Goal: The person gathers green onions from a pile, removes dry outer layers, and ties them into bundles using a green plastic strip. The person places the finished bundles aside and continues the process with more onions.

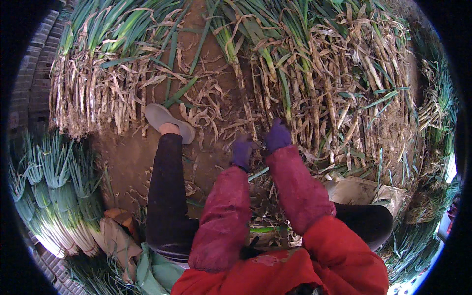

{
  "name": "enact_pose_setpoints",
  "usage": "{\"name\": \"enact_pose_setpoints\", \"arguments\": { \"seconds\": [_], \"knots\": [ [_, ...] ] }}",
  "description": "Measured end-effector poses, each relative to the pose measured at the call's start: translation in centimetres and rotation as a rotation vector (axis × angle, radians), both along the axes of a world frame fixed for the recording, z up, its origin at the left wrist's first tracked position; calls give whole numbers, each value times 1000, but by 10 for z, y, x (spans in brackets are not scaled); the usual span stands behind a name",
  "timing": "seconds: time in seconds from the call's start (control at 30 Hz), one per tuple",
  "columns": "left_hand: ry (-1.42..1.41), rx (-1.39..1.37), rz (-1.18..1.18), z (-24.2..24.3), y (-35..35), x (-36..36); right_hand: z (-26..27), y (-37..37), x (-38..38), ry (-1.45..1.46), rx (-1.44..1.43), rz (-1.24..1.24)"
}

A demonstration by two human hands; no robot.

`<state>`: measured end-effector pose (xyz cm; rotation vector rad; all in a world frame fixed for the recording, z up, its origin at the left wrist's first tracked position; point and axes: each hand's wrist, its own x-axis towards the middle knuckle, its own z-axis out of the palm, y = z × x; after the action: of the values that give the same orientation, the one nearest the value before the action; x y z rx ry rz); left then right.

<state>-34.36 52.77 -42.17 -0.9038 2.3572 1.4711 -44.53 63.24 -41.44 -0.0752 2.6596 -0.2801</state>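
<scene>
Both my hands wear purple gloves and are close together, low over the ground in front of my body. My left hand (242, 152) is slightly blurred, its fingers curled. Beside it is the root end of a long, soil-stained green onion stalk (246, 99). Farther up and to the right, my right hand (277, 136) reaches to the lower ends of the row of unpeeled green onions (313, 92). Its fingertips are hidden, so I cannot see what either hand grips. Dry, curled leaves (206, 118) litter the soil around the stalks.
More unpeeled green onions (96, 81) lie at the upper left. Cleaned, tied bundles with white stems (62, 210) stand at the lower left, near brick paving (27, 81). My shoe (170, 121) rests on the bare soil (125, 162). Brown sacking (354, 190) lies by my right knee.
</scene>
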Motion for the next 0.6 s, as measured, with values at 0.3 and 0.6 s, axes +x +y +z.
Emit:
{"name": "enact_pose_setpoints", "arguments": {
  "seconds": [0.3, 0.6],
  "knots": [
    [492, 224, -60, 33, -31, 39, 102, 38, -16, -573, -847, -44],
    [325, 1063, 395, 89, -6, 67, 113, 82, 42, -634, -1798, 50]
  ]
}}
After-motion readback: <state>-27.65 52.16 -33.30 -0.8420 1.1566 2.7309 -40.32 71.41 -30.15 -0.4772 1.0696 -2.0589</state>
